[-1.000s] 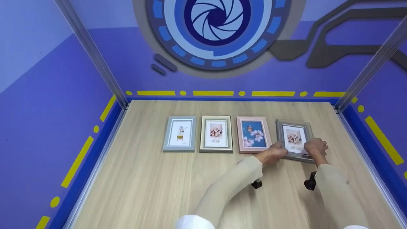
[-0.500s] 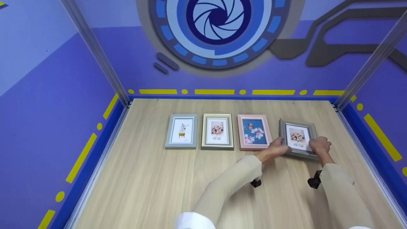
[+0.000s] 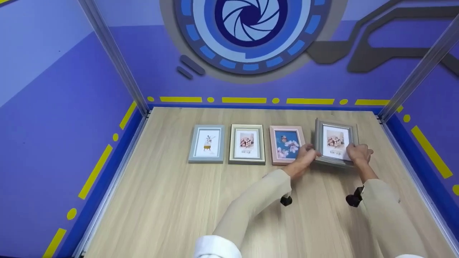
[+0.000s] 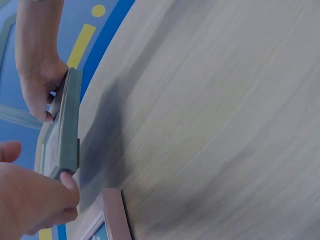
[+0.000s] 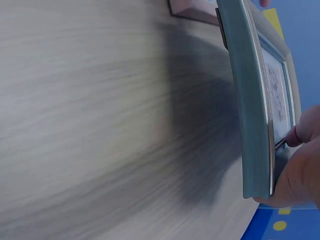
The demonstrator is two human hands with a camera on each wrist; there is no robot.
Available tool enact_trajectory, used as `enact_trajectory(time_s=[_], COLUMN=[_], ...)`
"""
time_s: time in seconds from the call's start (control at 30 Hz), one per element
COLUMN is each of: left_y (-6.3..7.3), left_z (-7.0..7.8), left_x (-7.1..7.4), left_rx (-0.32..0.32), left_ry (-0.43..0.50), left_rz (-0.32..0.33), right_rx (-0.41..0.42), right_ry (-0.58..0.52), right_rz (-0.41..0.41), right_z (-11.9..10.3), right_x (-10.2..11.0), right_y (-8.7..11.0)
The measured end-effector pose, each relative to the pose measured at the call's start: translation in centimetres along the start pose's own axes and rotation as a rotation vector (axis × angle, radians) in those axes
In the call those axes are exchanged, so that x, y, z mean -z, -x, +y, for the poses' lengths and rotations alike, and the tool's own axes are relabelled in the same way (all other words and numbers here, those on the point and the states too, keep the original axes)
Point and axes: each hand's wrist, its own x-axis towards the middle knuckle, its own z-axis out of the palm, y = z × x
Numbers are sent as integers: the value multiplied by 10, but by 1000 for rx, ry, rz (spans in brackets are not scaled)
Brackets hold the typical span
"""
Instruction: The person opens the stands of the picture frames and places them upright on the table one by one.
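In the head view, a silver-grey picture frame (image 3: 335,161) with a bouquet print is held above the table, its shadow falling below. My left hand (image 3: 303,157) grips its lower left corner. At the right side, my right hand (image 3: 359,154) holds the border, the thumb on the front and fingers behind. The right wrist view shows this hand (image 5: 300,167) at the corner of the tilted frame (image 5: 247,110). Both hands appear in the left wrist view around the frame (image 4: 72,120). Just left of it lies a pink picture frame (image 3: 287,146) with a blossom print.
A gold-silver picture frame (image 3: 247,161) and a light blue picture frame (image 3: 207,161) lie in a row with the pink one on the wooden table (image 3: 172,200). Purple panels (image 3: 251,89) stand behind and at both sides. Black wrist-camera parts (image 3: 286,200) hang below the sleeves.
The grey picture frame has risen off the table, moving up and away from the person in both hands. The other frames keep their places; the head view has shifted slightly.
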Motion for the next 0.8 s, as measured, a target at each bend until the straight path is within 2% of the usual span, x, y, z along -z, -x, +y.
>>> enact_trajectory(time_s=[0.2, 0.3, 0.43, 0.63, 0.7, 0.8], left_y=[-3, -5, -7, 1, 5, 12], left_z=[7, 11, 16, 21, 21, 19], left_x=[23, 38, 59, 85, 94, 111], left_rx=[53, 21, -23, -38, -42, -28], left_ry=[47, 17, -91, -133, -117, -107], left_rz=[45, 61, 71, 41, 47, 66], right_rx=[23, 69, 151, 249, 250, 211], right_ry=[-84, -113, -127, -110, -126, -192], right_rz=[-67, -92, -134, -156, -187, -284], right_z=[-21, -32, -44, -64, -72, -82], right_x=[-9, -13, -18, -30, -35, -43], right_y=[7, 11, 16, 31, 38, 47])
